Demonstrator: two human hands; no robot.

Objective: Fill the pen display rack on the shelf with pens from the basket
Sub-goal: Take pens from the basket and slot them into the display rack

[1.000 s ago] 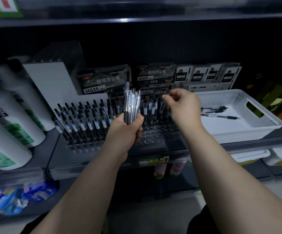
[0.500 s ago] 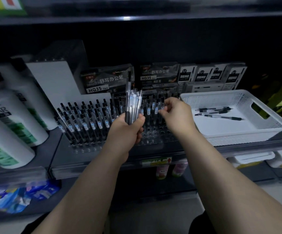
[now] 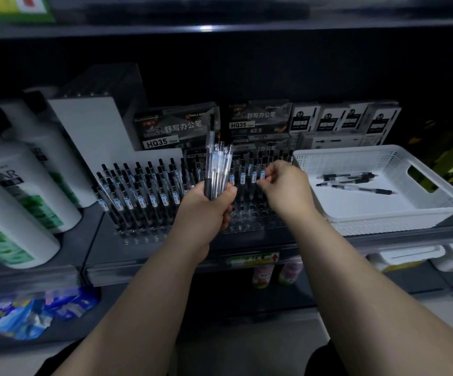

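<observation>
We're filling the pen display rack point(image 3: 249, 216) on the shelf point(image 3: 149, 270).
Our left hand point(image 3: 206, 206) is gripping a bundle of pens point(image 3: 218, 169) upright before the rack, fingers wrapped round it. Our right hand point(image 3: 285, 185) is curling its fingers among the racked pens point(image 3: 149, 191), perhaps pinching one; we can't tell. The basket point(image 3: 382, 214) is sitting just right, loose pens point(image 3: 355, 183) inside.

One white basket point(image 3: 382, 158) holds three loose pens point(image 3: 363, 189); one display rack point(image 3: 247, 217) carries dozens, too crowded to count; one held bunch of pens point(image 3: 218, 169) likewise. Behind stand two HQ35 boxes point(image 3: 176, 131) and four small white boxes point(image 3: 328, 120); three white bottles point(image 3: 30, 191) stand left.
</observation>
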